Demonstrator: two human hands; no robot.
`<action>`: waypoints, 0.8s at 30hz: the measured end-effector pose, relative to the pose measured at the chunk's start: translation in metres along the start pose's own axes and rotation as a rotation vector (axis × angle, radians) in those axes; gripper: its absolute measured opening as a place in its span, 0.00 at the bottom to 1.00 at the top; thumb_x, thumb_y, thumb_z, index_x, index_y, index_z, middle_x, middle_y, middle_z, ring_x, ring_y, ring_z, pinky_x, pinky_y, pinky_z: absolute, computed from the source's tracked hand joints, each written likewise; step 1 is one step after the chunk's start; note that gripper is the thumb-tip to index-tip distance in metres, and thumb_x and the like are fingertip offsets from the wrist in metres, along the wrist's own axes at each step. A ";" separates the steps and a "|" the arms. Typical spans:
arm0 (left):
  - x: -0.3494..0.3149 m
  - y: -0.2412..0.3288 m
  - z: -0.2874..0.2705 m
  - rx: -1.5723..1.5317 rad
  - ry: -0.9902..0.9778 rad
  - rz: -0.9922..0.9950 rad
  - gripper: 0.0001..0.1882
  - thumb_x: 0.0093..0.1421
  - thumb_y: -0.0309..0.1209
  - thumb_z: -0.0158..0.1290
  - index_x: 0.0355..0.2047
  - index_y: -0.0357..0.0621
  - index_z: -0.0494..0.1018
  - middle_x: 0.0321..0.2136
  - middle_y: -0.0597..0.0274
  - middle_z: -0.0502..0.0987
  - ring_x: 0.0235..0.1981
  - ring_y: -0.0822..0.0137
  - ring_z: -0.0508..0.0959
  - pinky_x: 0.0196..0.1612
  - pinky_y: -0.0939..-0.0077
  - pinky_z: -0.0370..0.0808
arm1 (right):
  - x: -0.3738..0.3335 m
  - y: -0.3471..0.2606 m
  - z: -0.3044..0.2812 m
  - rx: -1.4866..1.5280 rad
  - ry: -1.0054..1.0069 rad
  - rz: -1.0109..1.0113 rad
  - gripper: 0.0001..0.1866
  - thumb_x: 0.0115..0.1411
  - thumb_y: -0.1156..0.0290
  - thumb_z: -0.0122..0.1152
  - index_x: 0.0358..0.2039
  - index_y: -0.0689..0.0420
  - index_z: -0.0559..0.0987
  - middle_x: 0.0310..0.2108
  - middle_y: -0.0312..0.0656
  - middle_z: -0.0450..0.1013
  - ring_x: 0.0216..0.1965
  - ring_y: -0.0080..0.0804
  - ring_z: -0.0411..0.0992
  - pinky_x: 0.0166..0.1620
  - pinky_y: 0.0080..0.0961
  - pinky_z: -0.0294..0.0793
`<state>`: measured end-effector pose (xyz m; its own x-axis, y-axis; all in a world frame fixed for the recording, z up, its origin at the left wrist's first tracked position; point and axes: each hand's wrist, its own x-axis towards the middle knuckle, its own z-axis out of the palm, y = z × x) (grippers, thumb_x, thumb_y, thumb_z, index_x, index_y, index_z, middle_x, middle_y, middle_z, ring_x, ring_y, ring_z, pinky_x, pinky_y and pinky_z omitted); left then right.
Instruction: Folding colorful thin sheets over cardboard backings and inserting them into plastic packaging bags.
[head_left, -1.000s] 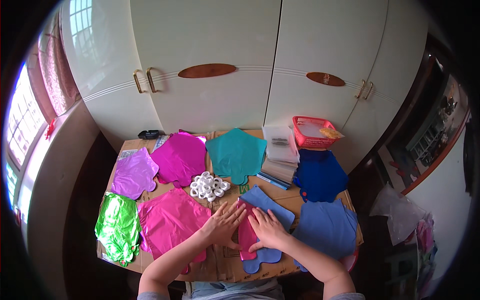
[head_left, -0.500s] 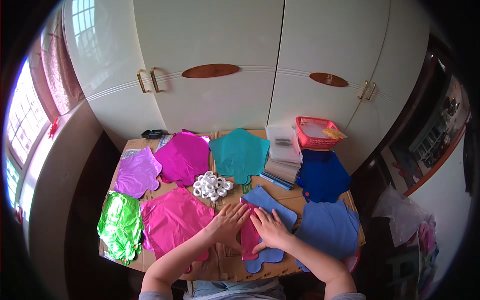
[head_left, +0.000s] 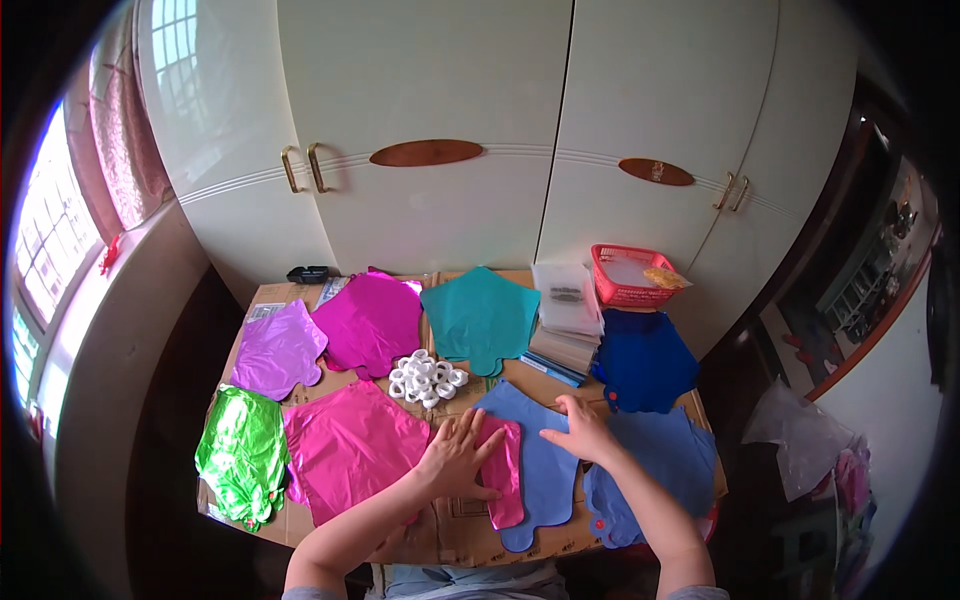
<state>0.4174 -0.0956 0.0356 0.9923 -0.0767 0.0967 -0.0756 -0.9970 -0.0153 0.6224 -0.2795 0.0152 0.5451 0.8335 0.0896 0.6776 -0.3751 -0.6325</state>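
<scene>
Pink strip (head_left: 508,485) lies along a blue sheet's (head_left: 548,475) left side, bare surface (head_left: 450,540) beside it; left hand (head_left: 453,463) rests wide across the strip; right hand (head_left: 586,437), thumb and forefinger apart, is at the sheet's right edge.

"What sort of place is this?"
"A room in a home, by the look of it: glossy cream cabinet doors (head_left: 420,75) with brass handles (head_left: 315,170), and a pink curtain (head_left: 127,130) beside a barred window (head_left: 55,230)."
</scene>
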 end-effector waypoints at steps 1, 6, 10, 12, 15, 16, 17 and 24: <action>-0.001 0.002 0.000 0.002 -0.005 -0.003 0.57 0.43 0.72 0.49 0.65 0.45 0.54 0.63 0.38 0.53 0.64 0.43 0.55 0.62 0.44 0.53 | 0.003 0.001 -0.005 0.033 -0.043 0.064 0.37 0.49 0.54 0.69 0.52 0.64 0.65 0.50 0.56 0.67 0.50 0.50 0.68 0.52 0.38 0.68; 0.000 0.000 0.008 -0.077 0.010 0.081 0.60 0.42 0.73 0.49 0.63 0.37 0.54 0.63 0.40 0.53 0.65 0.48 0.54 0.64 0.45 0.48 | 0.006 0.016 -0.013 0.283 -0.251 0.310 0.21 0.53 0.63 0.66 0.43 0.62 0.74 0.38 0.41 0.75 0.38 0.25 0.73 0.40 0.22 0.71; -0.001 -0.001 0.015 -0.187 0.034 0.131 0.63 0.40 0.74 0.49 0.63 0.35 0.53 0.63 0.37 0.52 0.66 0.46 0.52 0.65 0.43 0.45 | -0.006 0.017 -0.021 0.443 -0.199 0.352 0.17 0.54 0.67 0.64 0.41 0.61 0.73 0.39 0.39 0.75 0.34 0.22 0.72 0.36 0.20 0.70; -0.001 0.003 0.011 -0.140 -0.001 0.131 0.64 0.38 0.75 0.49 0.64 0.38 0.53 0.63 0.35 0.52 0.66 0.42 0.51 0.64 0.39 0.45 | -0.019 0.011 -0.020 0.566 -0.135 0.387 0.16 0.55 0.69 0.63 0.42 0.60 0.71 0.39 0.39 0.75 0.34 0.23 0.72 0.35 0.20 0.71; 0.002 0.014 -0.003 -0.032 -0.092 0.123 0.64 0.36 0.76 0.50 0.65 0.44 0.52 0.63 0.33 0.51 0.65 0.35 0.50 0.61 0.32 0.45 | -0.052 0.014 0.003 0.734 -0.028 0.379 0.21 0.53 0.65 0.66 0.43 0.60 0.69 0.37 0.42 0.76 0.35 0.27 0.74 0.37 0.27 0.72; -0.001 0.014 -0.002 -0.032 -0.099 0.105 0.64 0.36 0.76 0.50 0.66 0.47 0.52 0.63 0.33 0.50 0.64 0.33 0.49 0.60 0.30 0.44 | -0.058 0.005 0.007 0.470 -0.022 0.323 0.24 0.53 0.64 0.66 0.45 0.60 0.67 0.37 0.48 0.76 0.34 0.40 0.77 0.36 0.34 0.73; -0.003 0.014 -0.001 -0.032 -0.106 0.088 0.64 0.35 0.76 0.51 0.66 0.49 0.51 0.63 0.33 0.50 0.64 0.31 0.48 0.60 0.27 0.44 | -0.069 -0.008 0.006 0.224 0.011 0.288 0.24 0.53 0.64 0.64 0.46 0.61 0.66 0.38 0.51 0.75 0.34 0.46 0.76 0.37 0.38 0.74; -0.002 0.019 -0.001 -0.031 -0.128 0.045 0.62 0.36 0.76 0.50 0.65 0.49 0.53 0.64 0.33 0.47 0.65 0.32 0.46 0.59 0.26 0.43 | -0.099 -0.083 0.041 -0.201 0.272 0.000 0.28 0.56 0.68 0.57 0.55 0.67 0.64 0.42 0.56 0.65 0.45 0.54 0.68 0.46 0.42 0.70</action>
<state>0.4134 -0.1145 0.0362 0.9921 -0.1213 -0.0309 -0.1209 -0.9926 0.0138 0.4923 -0.3147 0.0273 0.6384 0.7050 0.3089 0.7468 -0.4703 -0.4702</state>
